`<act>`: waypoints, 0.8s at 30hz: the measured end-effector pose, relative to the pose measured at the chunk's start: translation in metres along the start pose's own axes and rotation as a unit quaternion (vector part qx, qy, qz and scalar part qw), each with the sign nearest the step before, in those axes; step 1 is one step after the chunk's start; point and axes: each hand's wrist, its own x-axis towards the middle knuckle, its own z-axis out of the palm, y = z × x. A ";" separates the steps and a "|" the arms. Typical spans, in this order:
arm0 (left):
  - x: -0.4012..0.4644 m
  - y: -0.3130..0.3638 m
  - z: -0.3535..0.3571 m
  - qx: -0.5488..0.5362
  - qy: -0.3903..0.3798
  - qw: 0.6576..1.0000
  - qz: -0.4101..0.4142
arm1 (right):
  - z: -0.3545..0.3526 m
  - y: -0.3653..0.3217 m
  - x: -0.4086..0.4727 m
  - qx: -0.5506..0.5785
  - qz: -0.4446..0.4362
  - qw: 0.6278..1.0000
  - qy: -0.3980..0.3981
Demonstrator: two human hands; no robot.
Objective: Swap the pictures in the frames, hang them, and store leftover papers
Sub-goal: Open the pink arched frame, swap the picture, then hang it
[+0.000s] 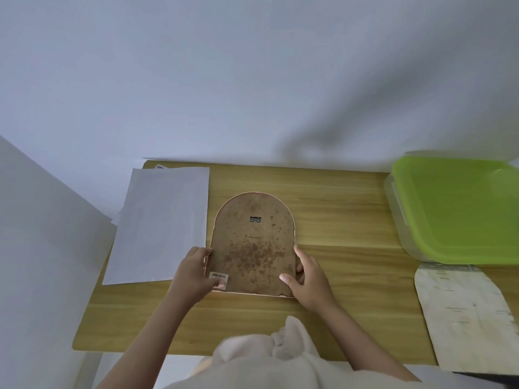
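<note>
In the head view, an arched picture frame [252, 245] is seen lying face down on the wooden table [337, 220], its mottled brown backing board turned upward. A small metal hanger [255, 219] is set into the upper part of the backing, and a barcode sticker [219, 276] is stuck near its lower left corner. The frame's lower left edge is gripped by the left hand [193, 273], the thumb laid on the backing just below the sticker. The lower right edge is held by the right hand [309, 279], the thumb pressed on the backing and the fingers curled around the side. A stack of white paper sheets [160, 223] is laid just beside the frame on its left. A clear storage box with a green lid [460, 209] is placed at the table's right end, and an arched printed picture [466, 315] is laid in front of it.
</note>
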 end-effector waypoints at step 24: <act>-0.014 0.013 0.003 -0.038 0.022 0.999 -0.013 | 0.005 -0.019 -0.009 0.037 0.078 0.996 -0.024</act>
